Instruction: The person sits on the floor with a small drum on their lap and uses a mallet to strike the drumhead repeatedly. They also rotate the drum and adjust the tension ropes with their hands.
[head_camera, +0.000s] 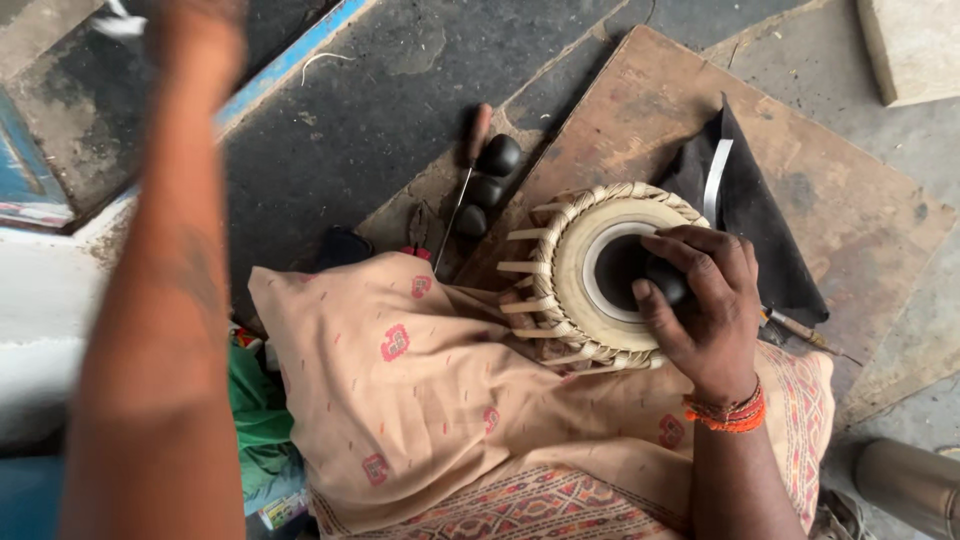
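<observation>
Small drum (590, 275) lying on its side on a peach patterned cloth (420, 400), pale round head turned up toward the camera, black circular patch in the middle of the head, braided ring around the rim and pale laces running down the shell.

Right hand (705, 310) resting on the drum head, fingers (690, 250) curled closed around a dark smooth stone (668, 282) pressed against the black patch. Orange thread bracelet (728, 412) on the wrist, just below the drum.

Left hand (195, 20) raised well away from the drum, up and to the left at the top edge of the view — blurred and cut off by the frame, so grip impossible to tell; something pale (118, 24) just beside it, too blurred to identify. Left forearm (165, 300) stretching down the left side, far from the drum.

Above and left of the drum, near its rim: three more dark round stones (487, 185) in a short row, touching one another, with a thin metal tool with a dark handle (466, 170) lying beside them. To the right of the drum, a black cloth (755, 215) with a pale strip (716, 180) across it, spread on a worn wooden board (840, 190) — same board under the drum's far side. Green fabric (258, 415) bunched left of the peach cloth. Metal cylinder (905, 485) well below and right of the drum, at the corner.
</observation>
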